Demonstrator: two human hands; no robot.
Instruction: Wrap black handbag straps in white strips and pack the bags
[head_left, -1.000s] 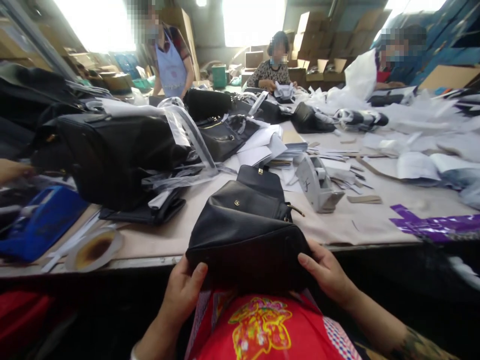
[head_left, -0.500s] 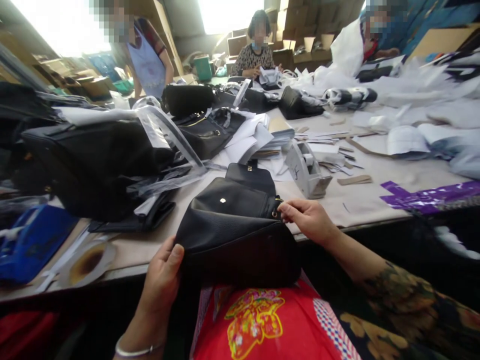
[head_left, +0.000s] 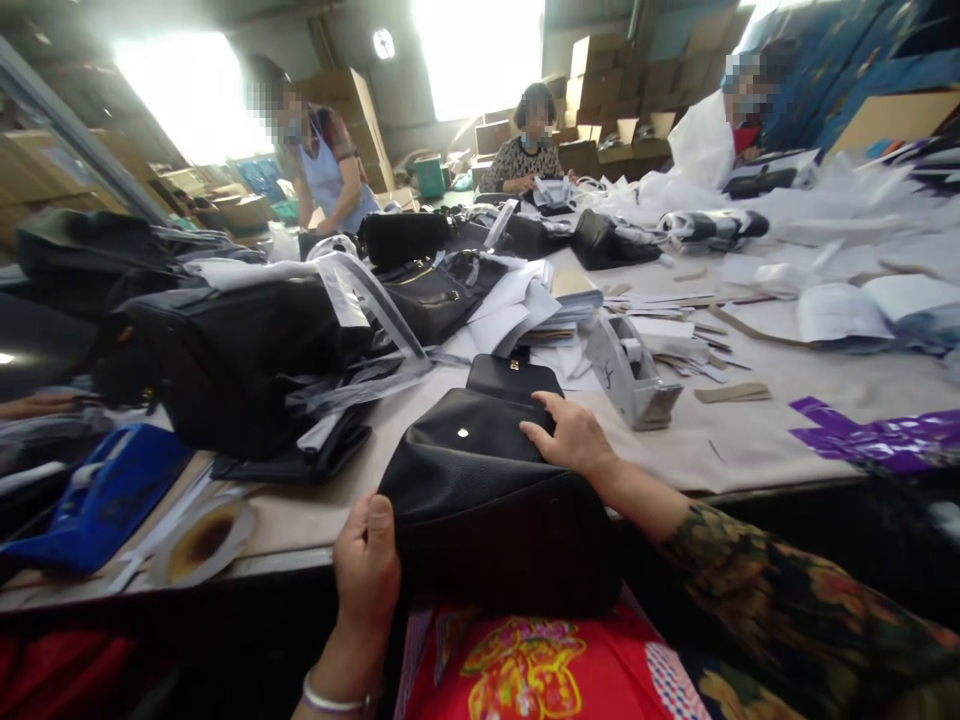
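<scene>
A black leather-look handbag (head_left: 480,480) rests over the table's front edge and my lap, its flap (head_left: 517,375) folded back away from me. On the bag's front panel sits a small round gold-coloured snap. My left hand (head_left: 367,560) is closed on the bag's left edge, thumb on top. At the upper right side of the bag, my right hand (head_left: 574,435) touches the leather with thumb and forefinger apart; its other fingers are partly hidden. Under the bag lies red cloth with a yellow pattern (head_left: 525,665) on my lap.
A grey tape dispenser (head_left: 634,375) stands beyond my right hand, near a stack of papers (head_left: 559,310). To the left are more black bags (head_left: 232,360), a tape roll (head_left: 202,540) and a blue dispenser (head_left: 105,495). Purple plastic (head_left: 877,435) lies right. Three people work beyond.
My right hand has let go of the zip end at the bag's right side and moved onto its top, fingers spreading. My left hand keeps its hold. The camera view has tilted up.
</scene>
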